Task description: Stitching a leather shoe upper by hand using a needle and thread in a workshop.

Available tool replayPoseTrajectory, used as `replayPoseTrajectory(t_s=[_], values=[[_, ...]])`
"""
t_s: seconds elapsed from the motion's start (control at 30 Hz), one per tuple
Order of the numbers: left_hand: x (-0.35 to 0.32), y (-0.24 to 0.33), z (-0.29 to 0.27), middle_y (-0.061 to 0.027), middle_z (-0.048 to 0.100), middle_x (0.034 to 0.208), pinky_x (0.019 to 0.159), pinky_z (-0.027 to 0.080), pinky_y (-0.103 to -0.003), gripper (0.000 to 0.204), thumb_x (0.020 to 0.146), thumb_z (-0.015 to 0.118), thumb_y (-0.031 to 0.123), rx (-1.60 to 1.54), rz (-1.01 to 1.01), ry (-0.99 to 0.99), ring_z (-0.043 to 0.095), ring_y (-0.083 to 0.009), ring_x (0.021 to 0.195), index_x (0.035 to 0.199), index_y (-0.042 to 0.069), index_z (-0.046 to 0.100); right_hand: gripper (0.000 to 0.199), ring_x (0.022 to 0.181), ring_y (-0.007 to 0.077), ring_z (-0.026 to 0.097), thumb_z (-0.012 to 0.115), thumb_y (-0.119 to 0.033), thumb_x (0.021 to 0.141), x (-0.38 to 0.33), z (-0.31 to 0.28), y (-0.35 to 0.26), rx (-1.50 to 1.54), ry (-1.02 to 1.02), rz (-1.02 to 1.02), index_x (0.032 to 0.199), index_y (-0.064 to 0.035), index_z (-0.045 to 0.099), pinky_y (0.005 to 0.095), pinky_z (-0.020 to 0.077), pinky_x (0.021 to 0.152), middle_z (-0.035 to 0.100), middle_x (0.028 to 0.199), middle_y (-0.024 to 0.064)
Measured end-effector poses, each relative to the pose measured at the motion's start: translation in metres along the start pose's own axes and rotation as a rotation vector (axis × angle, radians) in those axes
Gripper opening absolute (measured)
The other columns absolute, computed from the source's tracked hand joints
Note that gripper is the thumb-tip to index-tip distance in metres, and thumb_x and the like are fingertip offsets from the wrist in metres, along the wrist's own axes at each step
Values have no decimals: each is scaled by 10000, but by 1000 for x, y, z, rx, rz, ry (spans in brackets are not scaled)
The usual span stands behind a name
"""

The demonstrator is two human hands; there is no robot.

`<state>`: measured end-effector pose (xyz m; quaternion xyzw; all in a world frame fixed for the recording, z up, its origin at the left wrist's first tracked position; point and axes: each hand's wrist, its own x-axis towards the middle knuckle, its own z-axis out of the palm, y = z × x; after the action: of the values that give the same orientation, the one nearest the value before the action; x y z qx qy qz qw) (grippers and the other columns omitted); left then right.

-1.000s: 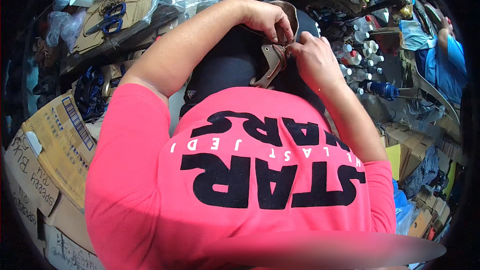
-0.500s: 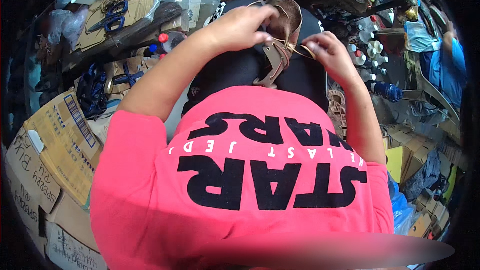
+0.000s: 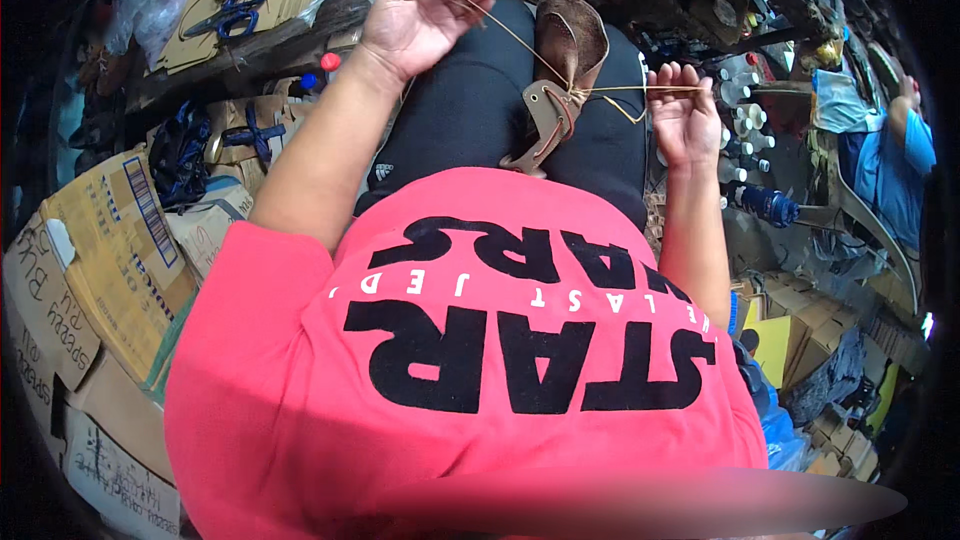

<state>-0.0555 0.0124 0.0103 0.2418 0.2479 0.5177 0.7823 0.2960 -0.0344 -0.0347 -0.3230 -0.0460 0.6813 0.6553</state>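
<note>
A brown leather shoe upper [image 3: 545,112] with eyelets and a lace sits between my black-clad thighs. Its rough suede part [image 3: 572,30] stands up at the far end. From the seam, a tan thread [image 3: 530,43] runs taut up to the left, into my left hand [image 3: 415,25], raised above the left thigh with palm turned up. The other thread end [image 3: 625,89] stretches sideways to my right hand [image 3: 686,120], beyond the right thigh, its fingers curled on it. A slack loop of thread hangs beside the seam.
Scissors [image 3: 240,15] with blue handles lie on cardboard at the far left. Cardboard boxes [image 3: 110,260] are stacked at left. Several capped plastic bottles [image 3: 742,90] stand at right, and a person's arm [image 3: 905,120] in blue shows beyond.
Both hands have moved apart from the shoe upper, the left up and leftward, the right outward. The thread now stretches tight between them and the seam.
</note>
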Motion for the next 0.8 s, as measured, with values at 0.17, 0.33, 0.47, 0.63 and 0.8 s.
replayPoseTrajectory(t_s=[0.17,0.33,0.47,0.63,0.8], values=[[13,3,-61,-44,471,647,882,441,-421,393,978,421,344,-356,-168,-178,534,-230,745,687,84,472,419,463,110,239,413,-345,987,-17,-11,-8,66,-222,307,639,-118,365,285,314,589,269,526,-26],[6,3,-52,-28,432,597,785,461,-414,368,980,423,343,-128,-211,119,397,-170,537,708,99,464,368,498,108,339,432,-319,987,-27,-18,-17,-131,-128,241,686,-107,427,288,385,657,365,570,-17],[-30,64,-68,-92,647,906,783,488,-285,272,921,566,325,809,-354,90,612,-176,865,962,62,620,322,788,163,608,505,-350,953,-37,-22,-45,-791,88,264,949,-44,605,336,447,798,637,898,81],[-72,97,-58,-82,647,1004,824,479,-262,415,815,679,205,1509,122,372,603,-178,924,1205,85,602,457,967,160,610,658,-89,805,-25,-49,-103,-1804,-82,-153,1246,-26,556,297,478,848,631,1127,112],[-56,-8,57,-179,484,1236,978,413,-419,679,675,753,457,1891,349,-142,508,-344,1144,1181,52,551,601,714,100,485,761,-231,749,-15,75,-26,-1605,-471,-205,1308,-229,541,248,451,662,527,878,1]])
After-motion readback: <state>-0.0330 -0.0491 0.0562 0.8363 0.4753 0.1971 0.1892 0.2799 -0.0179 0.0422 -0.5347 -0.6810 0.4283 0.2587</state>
